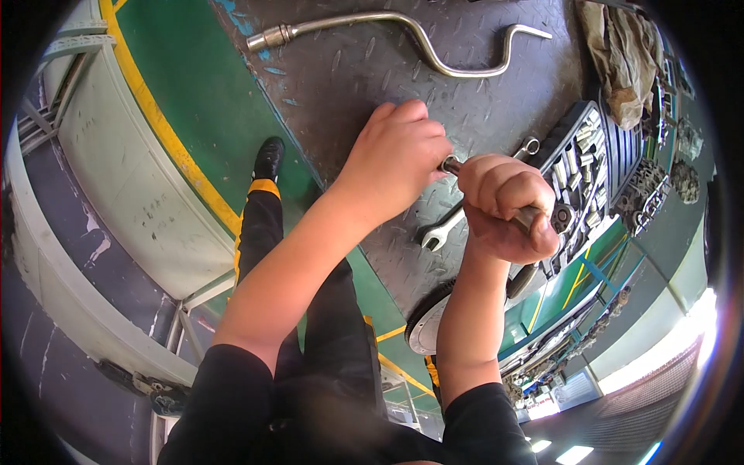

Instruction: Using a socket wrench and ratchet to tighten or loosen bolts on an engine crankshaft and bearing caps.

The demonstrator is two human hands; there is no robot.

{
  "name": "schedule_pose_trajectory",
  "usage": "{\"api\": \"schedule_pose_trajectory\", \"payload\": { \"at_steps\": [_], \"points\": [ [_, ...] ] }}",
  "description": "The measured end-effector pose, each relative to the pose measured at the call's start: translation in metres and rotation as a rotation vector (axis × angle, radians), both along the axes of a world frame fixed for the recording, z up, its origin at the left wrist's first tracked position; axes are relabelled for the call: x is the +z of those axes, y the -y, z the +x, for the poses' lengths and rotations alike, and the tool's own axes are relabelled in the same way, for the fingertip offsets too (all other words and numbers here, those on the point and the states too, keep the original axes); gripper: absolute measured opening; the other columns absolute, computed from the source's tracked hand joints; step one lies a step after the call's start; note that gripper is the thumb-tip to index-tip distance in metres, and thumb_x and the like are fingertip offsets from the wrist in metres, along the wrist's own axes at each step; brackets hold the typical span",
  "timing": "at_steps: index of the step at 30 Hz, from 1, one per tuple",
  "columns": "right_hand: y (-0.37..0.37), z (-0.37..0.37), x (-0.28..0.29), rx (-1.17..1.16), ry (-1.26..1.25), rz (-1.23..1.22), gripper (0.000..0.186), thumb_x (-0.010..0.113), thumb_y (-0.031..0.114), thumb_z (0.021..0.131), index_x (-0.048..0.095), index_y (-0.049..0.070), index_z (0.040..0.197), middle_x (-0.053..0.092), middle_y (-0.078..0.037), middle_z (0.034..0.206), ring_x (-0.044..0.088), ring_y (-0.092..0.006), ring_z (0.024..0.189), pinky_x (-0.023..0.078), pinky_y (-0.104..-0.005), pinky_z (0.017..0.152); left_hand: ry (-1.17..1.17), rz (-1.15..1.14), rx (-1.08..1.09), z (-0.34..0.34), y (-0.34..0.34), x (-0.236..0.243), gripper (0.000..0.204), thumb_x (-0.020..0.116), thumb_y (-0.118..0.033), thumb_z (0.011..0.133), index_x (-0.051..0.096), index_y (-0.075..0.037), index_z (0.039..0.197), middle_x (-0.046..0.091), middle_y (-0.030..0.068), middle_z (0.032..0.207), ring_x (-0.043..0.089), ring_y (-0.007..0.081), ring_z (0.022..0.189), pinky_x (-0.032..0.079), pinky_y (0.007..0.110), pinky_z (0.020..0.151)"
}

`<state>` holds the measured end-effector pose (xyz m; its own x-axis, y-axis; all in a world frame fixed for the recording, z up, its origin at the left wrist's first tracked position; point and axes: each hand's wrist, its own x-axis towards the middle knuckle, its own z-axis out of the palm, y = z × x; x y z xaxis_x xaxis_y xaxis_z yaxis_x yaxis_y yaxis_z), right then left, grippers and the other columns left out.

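My right hand is closed round a metal tool that looks like a ratchet wrench, its round head by the thumb. The tool's other end pokes out toward my left hand. That left hand is closed, with its fingers curled and mostly hidden; whatever they grip cannot be made out. Beneath my hands a combination wrench lies on the checkered metal tabletop. Farther off lies a bent speed brace, a socket on its left end.
Beside my right hand sits a black socket tray with several sockets. A brown cloth lies at the far right. A round metal disc stands near the table's near edge. Green floor with a yellow line runs left.
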<state>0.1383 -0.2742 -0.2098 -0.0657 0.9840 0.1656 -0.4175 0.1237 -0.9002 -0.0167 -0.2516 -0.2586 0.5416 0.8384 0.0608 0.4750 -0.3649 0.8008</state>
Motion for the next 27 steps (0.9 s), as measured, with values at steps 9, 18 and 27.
{"api": "schedule_pose_trajectory", "payload": {
  "at_steps": [9,18,27],
  "points": [
    [0.008,-0.002,0.000,-0.033,0.140,0.004,0.041,0.052,0.041,0.082,0.040,0.007,0.063,0.039,-0.004,0.052,0.035,-0.0191,0.045,0.027,-0.0344,0.044,0.604,0.048,0.079,0.030,0.002,0.098,0.042,0.080,-0.032,0.067,0.069,-0.007,0.100,0.064,0.0085,0.103,0.059,0.0271,0.099,0.043,0.040,0.094],
    [0.021,-0.002,-0.013,-0.082,0.282,-0.028,0.042,0.052,0.042,0.083,0.042,0.006,0.064,0.041,-0.005,0.054,0.037,-0.0204,0.047,0.029,-0.0349,0.046,-0.118,0.218,0.147,0.093,0.003,0.128,0.026,0.072,-0.037,0.078,0.069,-0.011,0.077,0.064,0.0048,0.080,0.060,0.0244,0.085,0.043,0.044,0.085],
    [0.025,-0.005,-0.020,-0.126,0.364,-0.042,0.043,0.051,0.043,0.084,0.044,0.006,0.065,0.043,-0.007,0.056,0.039,-0.0217,0.049,0.031,-0.0355,0.048,-0.307,0.227,0.087,0.089,-0.011,0.135,0.030,0.071,-0.039,0.078,0.068,-0.010,0.073,0.067,0.0076,0.070,0.064,0.0284,0.077,0.047,0.049,0.088]
  ]
}}
